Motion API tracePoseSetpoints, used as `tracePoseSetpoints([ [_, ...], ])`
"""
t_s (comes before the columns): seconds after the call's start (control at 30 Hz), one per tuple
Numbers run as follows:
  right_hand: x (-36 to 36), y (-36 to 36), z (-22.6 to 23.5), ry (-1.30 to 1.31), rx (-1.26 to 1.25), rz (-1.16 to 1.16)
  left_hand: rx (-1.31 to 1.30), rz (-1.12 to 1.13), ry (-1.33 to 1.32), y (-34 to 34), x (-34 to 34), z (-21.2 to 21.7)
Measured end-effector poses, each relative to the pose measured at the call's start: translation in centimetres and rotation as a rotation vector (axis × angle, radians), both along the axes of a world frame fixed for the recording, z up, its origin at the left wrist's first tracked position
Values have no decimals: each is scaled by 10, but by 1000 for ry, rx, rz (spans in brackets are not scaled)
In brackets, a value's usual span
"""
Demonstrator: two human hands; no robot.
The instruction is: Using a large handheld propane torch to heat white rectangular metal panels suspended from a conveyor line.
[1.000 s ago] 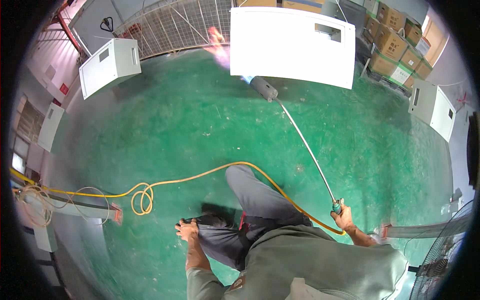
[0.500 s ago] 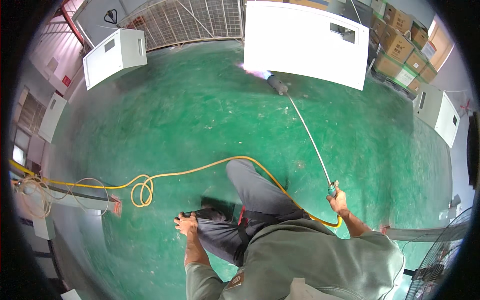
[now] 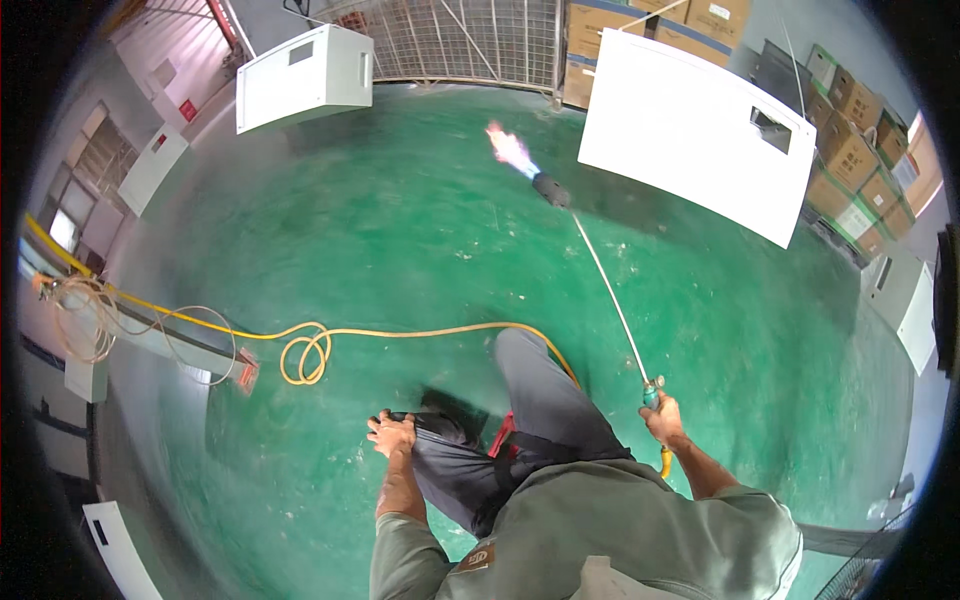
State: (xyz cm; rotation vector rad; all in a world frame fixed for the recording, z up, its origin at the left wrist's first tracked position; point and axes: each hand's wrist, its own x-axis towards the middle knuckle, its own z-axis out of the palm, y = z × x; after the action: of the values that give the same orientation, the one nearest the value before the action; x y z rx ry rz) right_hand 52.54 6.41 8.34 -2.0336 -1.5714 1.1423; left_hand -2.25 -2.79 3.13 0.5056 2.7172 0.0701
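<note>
My right hand (image 3: pixel 664 418) is wrapped around the grip of a long thin metal torch lance (image 3: pixel 610 300), fingers pressed together around the handle where the yellow rubber hose (image 3: pixel 400 332) joins it. The lance reaches out over the green painted floor (image 3: pixel 380 240) to its dark burner head (image 3: pixel 551 188), which is lit: a pale orange flame (image 3: pixel 510 148) blows toward the far edge of the floor, just left of the large white flat metal panel (image 3: pixel 700 130) hanging there. The flame is beside the panel, not on it, so I judge the flaming work is under way but this panel's face is not being heated at this instant; I cannot tell how much is finished. My left hand (image 3: pixel 392 434) rests on my bent knee, fingers curled over the dark grey trouser cloth, holding nothing else. A white metal cabinet (image 3: pixel 300 75) hangs toward the far left corner.
</note>
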Motion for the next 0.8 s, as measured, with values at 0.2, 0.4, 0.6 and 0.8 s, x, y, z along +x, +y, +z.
tracePoseSetpoints([
  [0.2, -91, 106, 40, 190, -11, 187, -17, 4, -3, 2, 0, 3],
  [0.4, -182, 211, 81, 397, -12, 296, -60, -4, 22, 6, 0, 13],
  [0.6, -264, 295, 126, 425, 84, 360, -69, -8, 54, 6, -6, 7],
  [0.8, -306, 347, 148, 390, 187, 404, -86, -6, 27, 10, -8, 10],
])
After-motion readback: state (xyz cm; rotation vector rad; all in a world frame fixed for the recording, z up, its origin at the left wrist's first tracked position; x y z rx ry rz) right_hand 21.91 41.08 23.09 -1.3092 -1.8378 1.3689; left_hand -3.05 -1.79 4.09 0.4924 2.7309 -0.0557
